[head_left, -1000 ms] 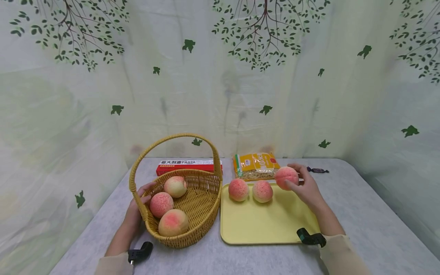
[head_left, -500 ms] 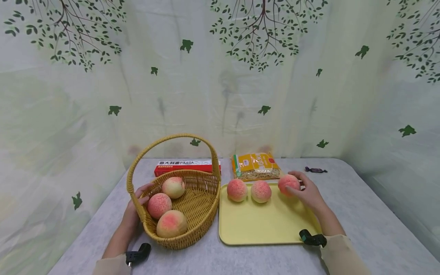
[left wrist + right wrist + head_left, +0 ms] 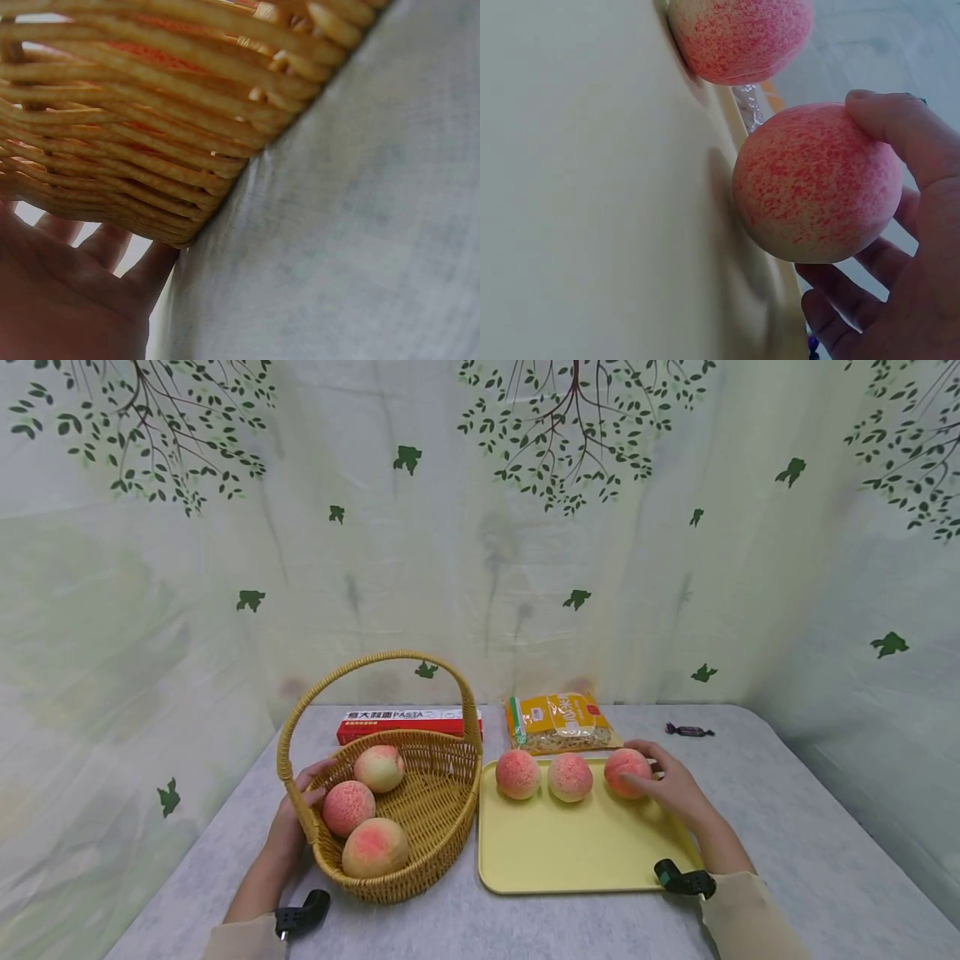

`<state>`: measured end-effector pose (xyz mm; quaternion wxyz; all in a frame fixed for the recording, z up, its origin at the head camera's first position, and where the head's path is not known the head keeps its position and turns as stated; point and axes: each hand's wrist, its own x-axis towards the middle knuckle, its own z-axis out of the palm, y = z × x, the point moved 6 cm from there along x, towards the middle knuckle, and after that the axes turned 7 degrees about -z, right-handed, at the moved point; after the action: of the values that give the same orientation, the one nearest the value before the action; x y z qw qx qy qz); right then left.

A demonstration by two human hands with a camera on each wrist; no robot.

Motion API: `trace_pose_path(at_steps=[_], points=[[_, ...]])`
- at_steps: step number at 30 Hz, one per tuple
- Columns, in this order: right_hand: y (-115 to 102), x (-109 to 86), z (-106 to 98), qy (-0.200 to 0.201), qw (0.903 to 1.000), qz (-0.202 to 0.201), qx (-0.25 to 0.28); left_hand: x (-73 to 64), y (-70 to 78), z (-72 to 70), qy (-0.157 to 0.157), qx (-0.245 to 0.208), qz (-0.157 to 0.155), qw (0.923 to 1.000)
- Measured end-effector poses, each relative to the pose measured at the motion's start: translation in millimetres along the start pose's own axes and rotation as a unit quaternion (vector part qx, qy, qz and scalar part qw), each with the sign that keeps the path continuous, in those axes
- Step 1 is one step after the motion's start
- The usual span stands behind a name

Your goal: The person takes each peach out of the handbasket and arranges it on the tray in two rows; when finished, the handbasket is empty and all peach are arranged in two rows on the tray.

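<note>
My left hand [image 3: 300, 802] holds the left side of the wicker basket [image 3: 442, 852] near the foot of its handle. In the left wrist view its fingers [image 3: 105, 244] reach along the outer weave [image 3: 127, 150]. Three peaches [image 3: 377, 848] lie inside the basket, on its left side. At the back right of the yellow tray [image 3: 570, 860], my right hand [image 3: 667, 785] pinches a pink peach [image 3: 817, 187], thumb on one side and fingers on the other. Whether this peach touches the tray I cannot tell. Two more peaches [image 3: 518, 774] sit along the tray's back edge.
Behind the basket lies a red and white pasta box [image 3: 412, 722]. An orange food bag [image 3: 561, 723] lies just behind the tray. A dark wrapped candy [image 3: 690, 731] is at the back right of the grey table [image 3: 802, 843]. A leaf-printed curtain [image 3: 480, 568] hangs behind.
My right hand has lowered the pink peach towards the tray's back right, in line with the other two. The left hand has stayed at the basket. The view has shifted slightly.
</note>
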<state>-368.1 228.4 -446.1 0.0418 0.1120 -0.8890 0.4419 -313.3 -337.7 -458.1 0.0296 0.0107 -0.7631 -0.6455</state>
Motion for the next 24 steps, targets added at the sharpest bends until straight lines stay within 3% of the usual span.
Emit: trace_pose_path(at_steps=[24], points=[[8.1,2.9,5.1,-0.005,0.9997,0.017,0.018,0.9,-0.7,0.6,0.000,0.010,0.001,0.9999]])
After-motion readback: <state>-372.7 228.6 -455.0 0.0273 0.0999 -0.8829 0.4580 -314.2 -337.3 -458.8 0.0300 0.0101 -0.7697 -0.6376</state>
